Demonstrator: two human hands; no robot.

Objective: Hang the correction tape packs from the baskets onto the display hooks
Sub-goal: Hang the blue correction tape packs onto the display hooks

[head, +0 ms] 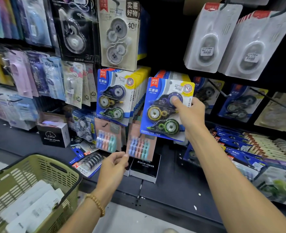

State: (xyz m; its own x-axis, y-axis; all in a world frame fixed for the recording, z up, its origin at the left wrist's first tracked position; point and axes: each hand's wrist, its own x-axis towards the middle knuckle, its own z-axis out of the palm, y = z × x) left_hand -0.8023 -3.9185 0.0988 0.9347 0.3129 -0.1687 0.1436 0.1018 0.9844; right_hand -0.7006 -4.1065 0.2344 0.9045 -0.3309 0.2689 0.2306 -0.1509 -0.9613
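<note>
Head view, right hand (191,113) grips glossy blue blister pack (162,115), left hand (112,167) pinches pink card (141,142).

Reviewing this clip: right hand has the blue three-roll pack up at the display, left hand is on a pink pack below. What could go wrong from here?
1. The right hand holds the blue pack by one edge only, so it could tilt and miss its hook, which the pack hides.
2. The row behind looks full; pushing on another pack may crowd it.
3. The left hand pinches only a corner of the pink pack, which could swing or pull loose.
</note>
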